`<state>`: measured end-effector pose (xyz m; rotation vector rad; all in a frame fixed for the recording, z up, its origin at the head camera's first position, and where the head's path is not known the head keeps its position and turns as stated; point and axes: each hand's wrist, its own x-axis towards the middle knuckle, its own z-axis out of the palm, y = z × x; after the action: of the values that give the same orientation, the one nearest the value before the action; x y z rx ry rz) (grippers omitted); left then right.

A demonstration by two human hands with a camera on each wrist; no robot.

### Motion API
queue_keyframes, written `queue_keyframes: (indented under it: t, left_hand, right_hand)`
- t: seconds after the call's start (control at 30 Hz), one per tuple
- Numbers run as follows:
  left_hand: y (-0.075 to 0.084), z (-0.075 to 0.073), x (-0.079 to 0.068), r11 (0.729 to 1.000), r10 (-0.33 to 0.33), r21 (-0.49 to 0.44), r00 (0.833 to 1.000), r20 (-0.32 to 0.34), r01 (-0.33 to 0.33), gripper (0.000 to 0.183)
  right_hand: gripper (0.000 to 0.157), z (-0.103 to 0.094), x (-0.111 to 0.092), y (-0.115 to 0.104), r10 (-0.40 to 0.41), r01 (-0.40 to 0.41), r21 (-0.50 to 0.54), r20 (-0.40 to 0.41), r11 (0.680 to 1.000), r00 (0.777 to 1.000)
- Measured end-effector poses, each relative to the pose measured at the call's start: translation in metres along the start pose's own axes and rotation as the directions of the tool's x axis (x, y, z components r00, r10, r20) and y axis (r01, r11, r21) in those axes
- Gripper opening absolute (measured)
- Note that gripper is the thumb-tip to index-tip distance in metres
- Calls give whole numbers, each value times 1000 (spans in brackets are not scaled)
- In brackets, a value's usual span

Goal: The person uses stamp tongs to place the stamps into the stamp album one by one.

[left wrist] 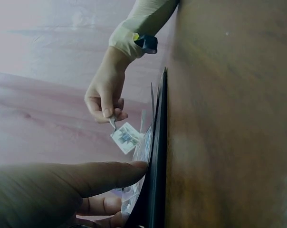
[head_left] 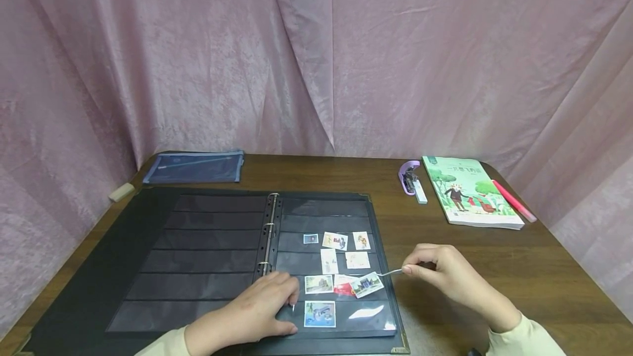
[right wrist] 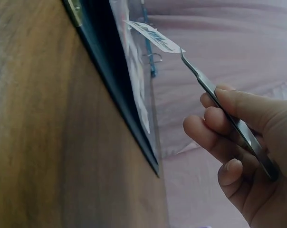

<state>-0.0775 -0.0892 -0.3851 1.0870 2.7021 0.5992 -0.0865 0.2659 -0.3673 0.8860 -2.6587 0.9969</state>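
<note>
My right hand pinches metal tweezers beyond the right edge of the stamp album. Their tips hold one corner of a stamp with a landscape picture, which is raised and tilted in the right wrist view. In the head view that stamp overlaps a red and white stamp. My left hand rests on the album's lower middle, thumb and fingers apart, beside a blue stamp. Its fingertips are partly hidden. Above lie a building stamp and several other small stamps.
The album's left page has black pocket strips, and metal rings run down the middle. Behind it lies a blue mesh pouch, with an eraser-like block at left. A purple stapler, green book and red pen lie back right.
</note>
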Motion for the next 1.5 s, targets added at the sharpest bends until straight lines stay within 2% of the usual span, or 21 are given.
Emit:
queue_keyframes:
  t: [0.23, 0.43, 0.57, 0.7, 0.93, 1.13, 1.5]
  left_hand:
    - [-1, 2, 0, 1000, 11, 13, 1000, -2, -11, 39]
    - [-1, 1, 0, 1000, 10, 10, 1000, 4, -10, 39]
    - [-1, 1, 0, 1000, 6, 10, 1000, 4, -6, 39]
    - [0, 1, 0, 1000, 6, 14, 1000, 2, -6, 39]
    - [0, 0, 0, 1000, 13, 15, 1000, -3, -13, 39]
    - [0, 0, -1, 1000, 11, 7, 1000, 1, -11, 38]
    - [1, -1, -2, 1000, 10, 9, 1000, -4, -10, 39]
  right_hand:
    - [8, 6, -2, 4, 32, -32, -16, 30, 999, 999]
    - [6, 9, -5, 1, 0, 1, -14, 57, 1000, 998]
    - [7, 10, -7, 1, 7, -6, -19, 74, 1000, 997]
    - [6, 9, -8, 1, 5, -2, -38, 64, 999, 998]
    - [8, 9, -7, 1, -10, 8, -95, -20, 995, 1000]
    - [8, 11, -7, 3, 3, -10, -126, -52, 992, 999]
    - [6, 12, -15, -2, -5, 5, -110, 2, 994, 1000]
